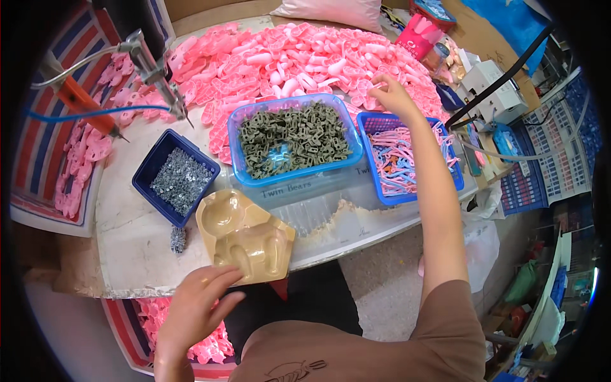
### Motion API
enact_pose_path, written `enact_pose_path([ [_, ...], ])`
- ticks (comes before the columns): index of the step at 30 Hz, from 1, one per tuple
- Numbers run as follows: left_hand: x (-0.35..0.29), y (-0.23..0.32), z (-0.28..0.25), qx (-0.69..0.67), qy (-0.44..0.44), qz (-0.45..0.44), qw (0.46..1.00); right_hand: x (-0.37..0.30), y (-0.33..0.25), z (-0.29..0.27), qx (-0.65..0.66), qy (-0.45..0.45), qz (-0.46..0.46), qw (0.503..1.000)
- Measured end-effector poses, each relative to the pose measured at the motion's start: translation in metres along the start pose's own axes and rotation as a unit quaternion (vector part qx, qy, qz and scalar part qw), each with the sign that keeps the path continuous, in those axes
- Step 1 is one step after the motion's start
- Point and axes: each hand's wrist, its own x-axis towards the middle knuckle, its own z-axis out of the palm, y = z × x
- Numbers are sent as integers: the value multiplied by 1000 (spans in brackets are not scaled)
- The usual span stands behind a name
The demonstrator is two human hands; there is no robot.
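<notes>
My left hand is at the front edge of the table, thumb apart and fingers stretched out. Its fingertips are at the lower edge of a tan block with shaped hollows, and no part lies in them. My right hand reaches far across to the pile of pink plastic parts. Its thumb and forefinger look apart at the pile's near side; I see nothing held between them. Beneath that forearm stands a blue basket of thin pink and blue plastic pieces.
A clear blue tub holds small grey-green clips. Left of it, a dark blue bin contains small metal parts. An orange screwdriver-like tool and a metal mechanism with a pointed tip hang at upper left. A white box stands at right.
</notes>
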Motion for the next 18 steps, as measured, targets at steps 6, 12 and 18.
enact_pose_path([
  [6,97,38,54,-38,159,166,972,-112,-75,36,186,-343,10,921],
  [12,122,28,80,44,277,269,921,-139,-92,52,208,-494,39,844],
  [18,76,20,81,61,248,269,928,28,10,19,-329,-1,-163,930],
])
